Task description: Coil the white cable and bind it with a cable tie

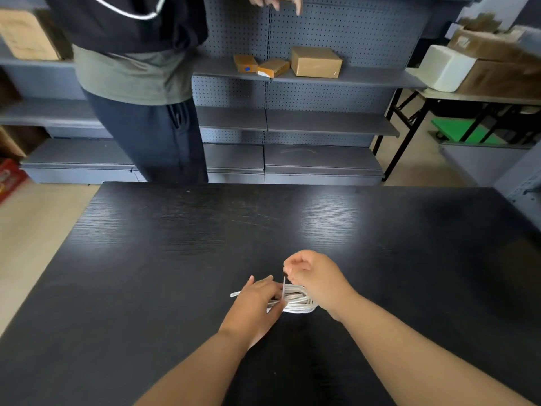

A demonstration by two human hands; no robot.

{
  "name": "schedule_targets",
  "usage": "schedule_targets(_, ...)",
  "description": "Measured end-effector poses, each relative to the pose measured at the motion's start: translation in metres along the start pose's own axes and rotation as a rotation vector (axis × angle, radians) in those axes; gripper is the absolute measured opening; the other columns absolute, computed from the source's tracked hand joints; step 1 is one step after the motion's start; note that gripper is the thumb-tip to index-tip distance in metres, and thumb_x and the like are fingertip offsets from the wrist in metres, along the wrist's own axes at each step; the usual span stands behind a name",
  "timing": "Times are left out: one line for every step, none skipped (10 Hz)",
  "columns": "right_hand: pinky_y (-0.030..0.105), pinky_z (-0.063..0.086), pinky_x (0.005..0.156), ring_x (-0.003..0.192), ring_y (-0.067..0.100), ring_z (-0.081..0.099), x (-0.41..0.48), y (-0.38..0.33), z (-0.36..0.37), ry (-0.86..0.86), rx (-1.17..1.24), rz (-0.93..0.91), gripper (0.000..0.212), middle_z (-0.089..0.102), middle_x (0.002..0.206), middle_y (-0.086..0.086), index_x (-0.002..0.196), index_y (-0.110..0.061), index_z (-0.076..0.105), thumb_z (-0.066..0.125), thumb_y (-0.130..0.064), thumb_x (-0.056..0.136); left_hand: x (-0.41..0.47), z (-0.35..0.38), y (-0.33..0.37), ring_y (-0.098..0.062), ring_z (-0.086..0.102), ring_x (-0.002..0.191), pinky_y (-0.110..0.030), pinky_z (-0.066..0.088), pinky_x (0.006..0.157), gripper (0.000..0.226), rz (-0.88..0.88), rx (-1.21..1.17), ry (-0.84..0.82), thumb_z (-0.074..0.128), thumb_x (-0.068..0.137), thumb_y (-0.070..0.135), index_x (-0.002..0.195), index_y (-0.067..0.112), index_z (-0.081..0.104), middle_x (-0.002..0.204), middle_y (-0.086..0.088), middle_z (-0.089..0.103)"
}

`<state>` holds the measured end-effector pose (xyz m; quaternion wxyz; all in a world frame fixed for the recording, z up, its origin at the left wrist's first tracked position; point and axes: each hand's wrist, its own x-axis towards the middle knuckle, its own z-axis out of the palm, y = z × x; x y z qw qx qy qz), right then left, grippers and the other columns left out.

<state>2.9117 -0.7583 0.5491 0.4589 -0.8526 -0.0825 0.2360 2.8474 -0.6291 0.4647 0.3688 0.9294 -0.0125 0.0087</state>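
The white cable (298,303) lies coiled in a flat bundle on the black table (175,259), near its front middle. One loose end sticks out to the left past my fingers. My left hand (254,309) presses down on the left half of the coil and holds it. My right hand (316,276) sits just above the coil's right side, its fingers pinched on a thin pale cable tie (284,287) that stands up across the bundle. The coil's left part is hidden under my left hand.
Another person (140,83) stands at the table's far left edge, a hand raised at the top. Behind are grey pegboard shelves (322,124) with three cardboard boxes (316,62). A folding table (468,95) with boxes stands at the right.
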Motion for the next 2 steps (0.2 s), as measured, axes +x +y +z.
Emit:
schedule_targets(0.033, 0.052, 0.089, 0.087, 0.015, 0.064, -0.003, -0.011, -0.01, 0.064, 0.133, -0.024, 0.012, 0.068, 0.097, 0.003, 0.083, -0.022, 0.062, 0.059, -0.012, 0.087, -0.001, -0.006, 0.001, -0.003, 0.024, 0.139, -0.018, -0.005, 0.11, 0.017, -0.016, 0.044, -0.067, 0.057, 0.089, 0.029, 0.105, 0.024, 0.059, 0.128, 0.014, 0.056)
schedule_targets(0.027, 0.053, 0.078, 0.074, 0.013, 0.061, -0.013, -0.036, -0.044, 0.191, 0.313, -0.11, 0.012, 0.065, 0.09, 0.005, 0.082, -0.018, 0.061, 0.058, -0.009, 0.088, 0.002, -0.025, -0.001, -0.003, 0.027, 0.137, -0.019, 0.0, 0.111, 0.027, -0.045, 0.084, -0.071, 0.057, 0.088, 0.034, 0.114, 0.027, 0.058, 0.133, 0.013, 0.052)
